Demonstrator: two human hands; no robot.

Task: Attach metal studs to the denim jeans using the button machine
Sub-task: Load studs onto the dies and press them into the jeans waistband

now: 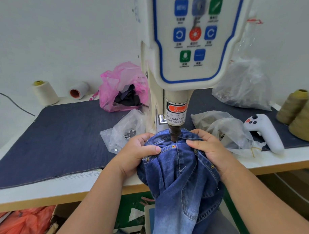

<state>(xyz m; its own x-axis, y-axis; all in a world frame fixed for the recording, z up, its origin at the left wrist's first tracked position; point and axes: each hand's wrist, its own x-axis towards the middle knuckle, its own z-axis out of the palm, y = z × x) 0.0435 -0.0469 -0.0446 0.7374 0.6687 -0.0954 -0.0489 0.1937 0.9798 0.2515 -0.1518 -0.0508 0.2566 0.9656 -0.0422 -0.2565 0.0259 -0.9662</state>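
Blue denim jeans (180, 170) bunched beneath the button machine (191, 45), lower part hanging off the table edge. Machine punch (174, 134) meets the fabric. Several metal studs (173, 146) already seated along seams.

I can't read the blurred control panel (196, 33); the button machine (176, 105) runs off the top, the jeans (180, 182) off the bottom.

White table (283, 160), dark denim mat (54, 137), thread cones (44, 93), perhaps stud bags (122, 130).
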